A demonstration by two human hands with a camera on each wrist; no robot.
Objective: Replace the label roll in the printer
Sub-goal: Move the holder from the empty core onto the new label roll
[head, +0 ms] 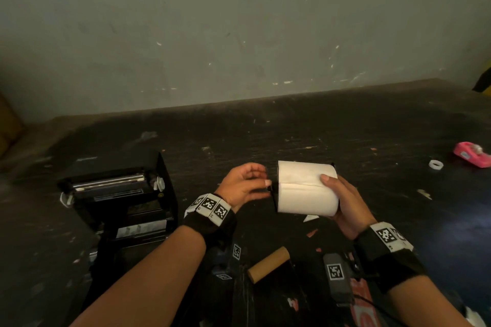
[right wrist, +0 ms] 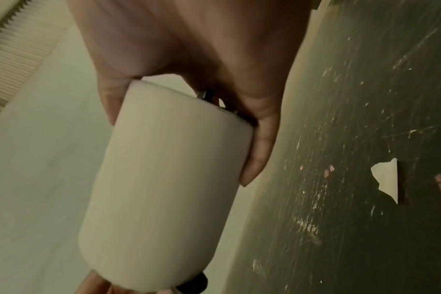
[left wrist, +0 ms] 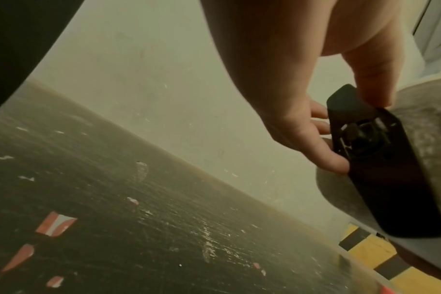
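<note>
Right hand [head: 345,204] grips the fresh label roll [head: 305,188] midair right of the open printer [head: 117,194], left hand [left wrist: 315,127] pinching its black spindle guide [left wrist: 380,159], which could pop off crooked if forced.

It looked like a workshop or storeroom, perhaps: a scuffed, scratched dark worktable [head: 345,125] stood against a marked bare wall [head: 239,21], with yellow-and-black hazard tape [left wrist: 370,250] nearby.

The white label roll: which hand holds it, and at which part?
The right hand grips the label roll around its right end. The left hand pinches the black holder piece at the roll's left end.
</note>
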